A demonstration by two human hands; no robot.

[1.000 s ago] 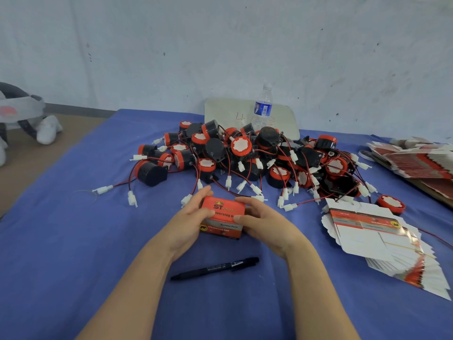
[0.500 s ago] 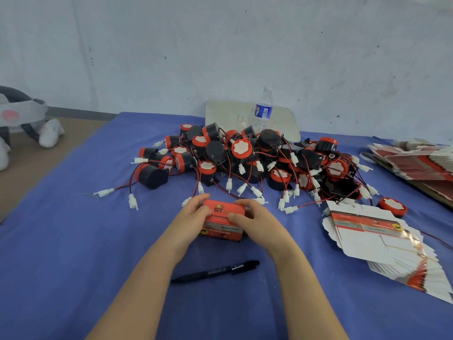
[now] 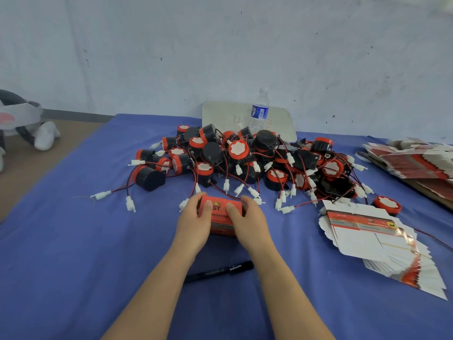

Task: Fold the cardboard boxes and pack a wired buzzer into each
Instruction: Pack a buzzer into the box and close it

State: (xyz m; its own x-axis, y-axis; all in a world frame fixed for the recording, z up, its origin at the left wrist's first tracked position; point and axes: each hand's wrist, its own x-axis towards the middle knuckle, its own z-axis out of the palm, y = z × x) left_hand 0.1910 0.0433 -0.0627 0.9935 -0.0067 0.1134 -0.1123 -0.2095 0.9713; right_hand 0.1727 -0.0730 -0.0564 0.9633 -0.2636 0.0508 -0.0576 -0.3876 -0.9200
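Observation:
A small folded red cardboard box [image 3: 220, 218] sits in front of me on the blue cloth. My left hand [image 3: 193, 223] grips its left end and my right hand [image 3: 247, 223] grips its right end, both thumbs lying on its top face. Behind it spreads a heap of black and red wired buzzers [image 3: 245, 160] with white plugs. A fanned stack of flat unfolded boxes [image 3: 375, 241] lies to the right. What is inside the box is hidden.
A black marker pen [image 3: 220, 271] lies between my forearms. A water bottle [image 3: 259, 111] stands at the back before a white board [image 3: 225, 116]. Another stack of flat boxes [image 3: 411, 160] lies far right. One loose buzzer [image 3: 387, 204] sits by the fanned stack.
Both hands have closed further over the box, the thumbs sliding onto its top face. The box has shifted slightly away from me towards the buzzer heap.

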